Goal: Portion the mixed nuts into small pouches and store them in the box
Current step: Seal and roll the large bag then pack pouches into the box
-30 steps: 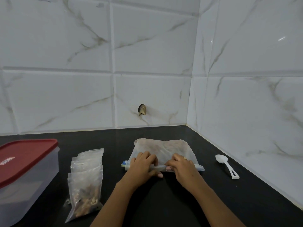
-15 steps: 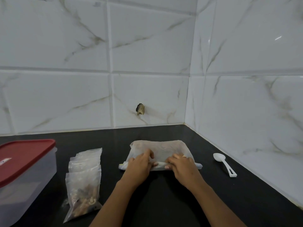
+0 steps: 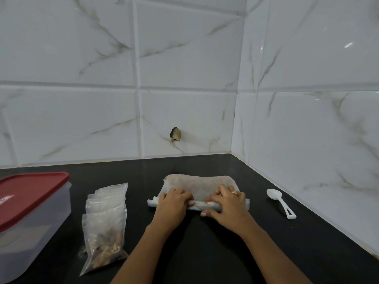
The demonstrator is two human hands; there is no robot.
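Observation:
A large translucent bag of mixed nuts [image 3: 200, 184] lies flat on the black counter [image 3: 205, 253], its near end rolled into a tube. My left hand [image 3: 172, 203] grips the left part of the roll, fingers curled over it. My right hand [image 3: 227, 203], with a ring on one finger, grips the right part the same way. A stack of small clear pouches [image 3: 106, 220] lies to the left, the nearest one holding nuts. The clear box with a red lid [image 3: 30, 195] stands at the far left, lid on.
A white plastic spoon [image 3: 281, 201] lies on the counter to the right, close to the side wall. Tiled walls meet in a corner behind the bag. A small dark hole [image 3: 175, 134] marks the back wall.
Both hands have rolled the bag's near end further away from me, so less flat bag shows. The hands sit slightly further apart on the roll.

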